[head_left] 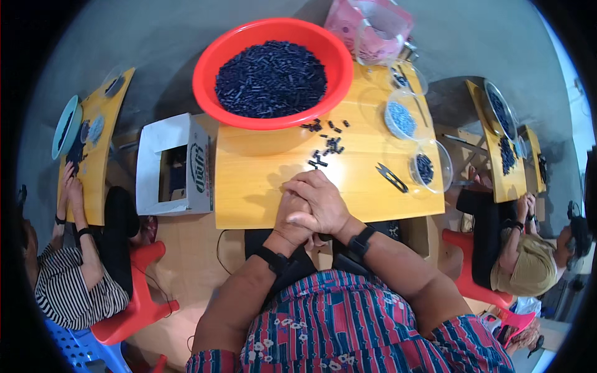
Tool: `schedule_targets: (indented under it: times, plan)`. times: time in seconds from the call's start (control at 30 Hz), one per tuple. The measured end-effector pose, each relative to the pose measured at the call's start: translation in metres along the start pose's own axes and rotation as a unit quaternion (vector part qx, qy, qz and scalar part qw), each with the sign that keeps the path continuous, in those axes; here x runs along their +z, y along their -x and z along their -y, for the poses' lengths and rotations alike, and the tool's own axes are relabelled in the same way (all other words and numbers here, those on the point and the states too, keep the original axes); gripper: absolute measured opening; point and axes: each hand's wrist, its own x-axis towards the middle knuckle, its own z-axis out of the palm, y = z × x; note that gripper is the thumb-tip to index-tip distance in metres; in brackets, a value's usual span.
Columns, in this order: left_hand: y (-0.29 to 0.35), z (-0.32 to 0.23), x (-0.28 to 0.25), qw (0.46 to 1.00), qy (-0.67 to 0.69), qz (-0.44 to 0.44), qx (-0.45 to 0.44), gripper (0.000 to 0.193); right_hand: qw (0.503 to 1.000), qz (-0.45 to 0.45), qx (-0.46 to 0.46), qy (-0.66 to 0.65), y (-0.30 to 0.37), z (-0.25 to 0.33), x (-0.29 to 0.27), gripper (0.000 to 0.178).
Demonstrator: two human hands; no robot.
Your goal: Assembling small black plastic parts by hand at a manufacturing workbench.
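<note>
My left hand [288, 216] and my right hand [324, 200] are clasped together over the front edge of the yellow table [252, 186]. The right one lies on top, its fingers folded across the left, which is partly hidden under it. No object shows in either hand. Just beyond the fingertips, small black tube-like pieces [334, 146] lie loose on the tabletop. To their right rest black thread snips [392, 178]. A large red basin [208, 93] full of the same dark pieces stands at the far left of the table.
Along the right side stand a clear tub of blue bits [401, 119], a tub of dark pieces [425, 169] and another small container [403, 78]. A pink bag [348, 22] sits behind. A white carton [149, 168] is left of the table. People work at tables on both sides.
</note>
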Motion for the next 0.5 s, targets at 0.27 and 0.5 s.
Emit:
schedule_targets:
  times: [0.27, 0.5]
  plan:
    - [-0.016, -0.021, -0.028, 0.996, 0.049, -0.040, -0.066, 0.019, 0.964, -0.144, 0.109, -0.196, 0.013, -0.007, -0.033, 0.029]
    - [0.006, -0.040, -0.037, 0.942, 0.283, -0.036, -0.176, 0.010, 0.960, -0.051, 0.180, -0.210, 0.058, 0.021, -0.058, 0.042]
